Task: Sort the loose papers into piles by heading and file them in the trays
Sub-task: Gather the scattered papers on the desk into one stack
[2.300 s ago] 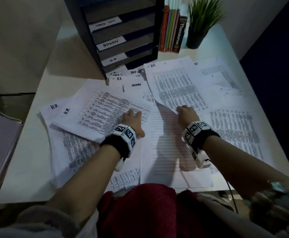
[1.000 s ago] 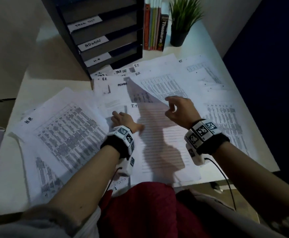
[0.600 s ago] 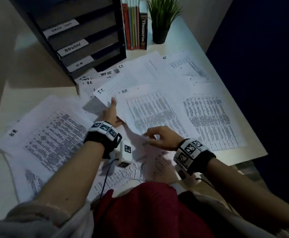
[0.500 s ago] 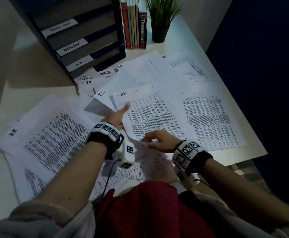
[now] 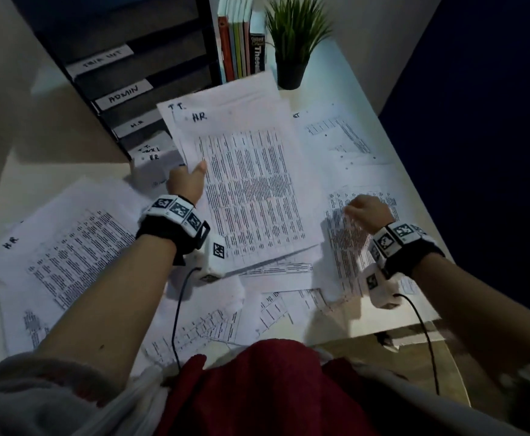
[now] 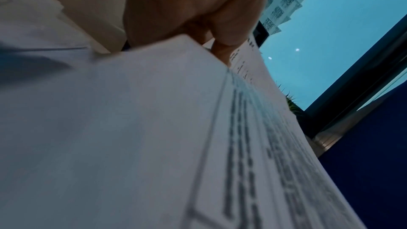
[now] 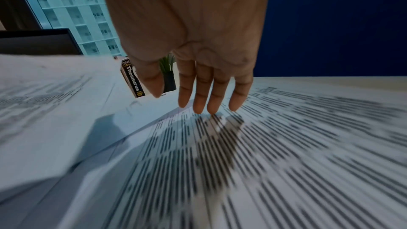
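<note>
— Where's the H.R. sheet (image 5: 251, 190)?
— My left hand (image 5: 185, 183) grips its left edge, lifted over the desk's papers (image 5: 68, 247).
— And the right hand (image 5: 367, 212)?
— Fingers (image 7: 199, 97) straight, holding nothing, just above a printed page (image 7: 286, 145).

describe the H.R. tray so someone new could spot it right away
Find the black tray rack at the desk's back left, beside the row of books. Three white labels step down its front; the H.R. tray is the lowest, under ADMIN.

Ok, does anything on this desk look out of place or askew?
Yes. The left hand holds an H.R. sheet together with an I.T. sheet behind it: two headings mixed. Loose papers also overhang the desk's near edge.
</note>
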